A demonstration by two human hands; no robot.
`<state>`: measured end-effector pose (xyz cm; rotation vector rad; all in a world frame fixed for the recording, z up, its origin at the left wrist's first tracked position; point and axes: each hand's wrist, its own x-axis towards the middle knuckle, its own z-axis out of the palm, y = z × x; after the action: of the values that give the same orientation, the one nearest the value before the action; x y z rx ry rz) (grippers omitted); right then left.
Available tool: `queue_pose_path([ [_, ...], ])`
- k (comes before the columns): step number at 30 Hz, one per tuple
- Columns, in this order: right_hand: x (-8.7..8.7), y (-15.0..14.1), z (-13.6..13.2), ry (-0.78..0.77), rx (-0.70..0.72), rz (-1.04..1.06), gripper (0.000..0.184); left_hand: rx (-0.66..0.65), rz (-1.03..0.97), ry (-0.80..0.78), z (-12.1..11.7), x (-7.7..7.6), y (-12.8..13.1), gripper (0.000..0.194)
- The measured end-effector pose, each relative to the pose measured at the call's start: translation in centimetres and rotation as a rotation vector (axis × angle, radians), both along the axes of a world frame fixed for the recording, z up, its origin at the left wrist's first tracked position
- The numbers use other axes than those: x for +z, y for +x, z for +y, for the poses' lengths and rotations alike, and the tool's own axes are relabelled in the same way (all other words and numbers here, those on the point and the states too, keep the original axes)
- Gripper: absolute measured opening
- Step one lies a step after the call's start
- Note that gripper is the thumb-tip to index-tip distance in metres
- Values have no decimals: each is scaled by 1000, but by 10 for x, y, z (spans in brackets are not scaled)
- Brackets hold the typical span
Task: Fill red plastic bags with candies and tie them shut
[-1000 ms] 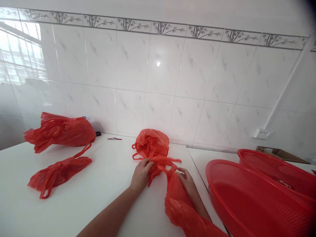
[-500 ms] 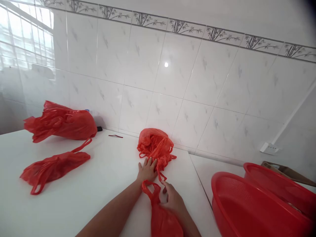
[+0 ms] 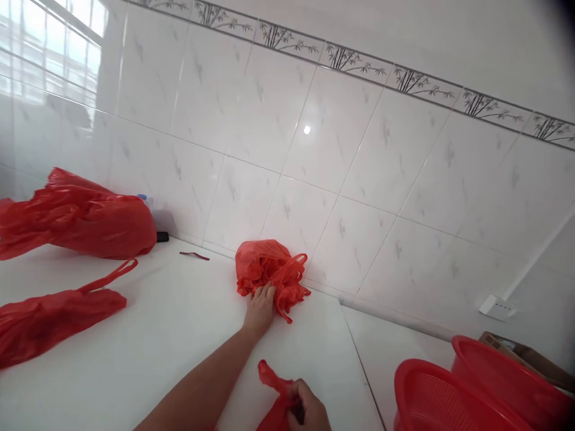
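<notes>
My left hand (image 3: pixel 259 310) reaches to the back of the white table, its fingers stretched out against a crumpled red plastic bag bundle (image 3: pixel 257 260) by the wall. Loose handles of that bundle stick out to the right of my fingers. Low in the view, my right hand (image 3: pixel 309 407) is closed round the neck of another red plastic bag (image 3: pixel 275 414). One handle loop of this bag points up to the left, and its lower part runs out of the frame.
To the left lie a large red bag (image 3: pixel 103 224) and a flatter red bag (image 3: pixel 67 317). A dark object (image 3: pixel 162 237) and a thin red strip (image 3: pixel 194 255) are near the wall. Red plastic baskets (image 3: pixel 449 395) and a cardboard box (image 3: pixel 530 359) stand right, below a socket (image 3: pixel 498 307).
My right hand has drawn back toward me with its red bag, away from the bundle. My left hand has pressed a little further into the bundle. The view has tilted and shifted right.
</notes>
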<state>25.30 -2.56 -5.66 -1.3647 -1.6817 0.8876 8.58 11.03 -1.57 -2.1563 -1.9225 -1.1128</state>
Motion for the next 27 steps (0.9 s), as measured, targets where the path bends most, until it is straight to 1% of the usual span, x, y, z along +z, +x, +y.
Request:
queue_pose_path([
  [3, 12, 7, -1, 37, -220, 132, 13, -16, -23, 27, 7, 2, -3, 24],
  [5, 23, 17, -2, 42, -344, 184, 14, -47, -37, 32, 4, 1, -4, 19],
  [7, 33, 29, -3, 38, -444, 211, 15, -77, -67, 43, -3, 2, -5, 28],
  [9, 39, 37, -5, 13, -545, 203, 24, -103, -118, 64, -14, 5, -8, 41],
  [11, 42, 40, -9, -27, -614, 194, 30, -144, -180, 91, -26, 11, -12, 44],
  [13, 41, 38, -12, -47, -627, 200, 32, -231, -240, 114, -41, 18, -19, 37],
  [15, 39, 34, -15, -42, -598, 212, 33, -355, -295, 117, -57, 23, -27, 33],
  [18, 36, 29, -18, -26, -539, 220, 35, -500, -380, 109, -81, 27, -38, 42],
  [21, 37, 26, -20, -16, -514, 243, 38, -537, -457, 131, -103, 31, -49, 50],
  [24, 43, 24, -23, -28, -518, 271, 40, -539, -500, 204, -119, 43, -57, 48],
  [26, 47, 22, -25, -21, -528, 289, 39, -581, -425, 198, -126, 53, -57, 41],
  [27, 50, 22, -26, -11, -532, 296, 38, -617, -341, 163, -129, 57, -56, 36],
])
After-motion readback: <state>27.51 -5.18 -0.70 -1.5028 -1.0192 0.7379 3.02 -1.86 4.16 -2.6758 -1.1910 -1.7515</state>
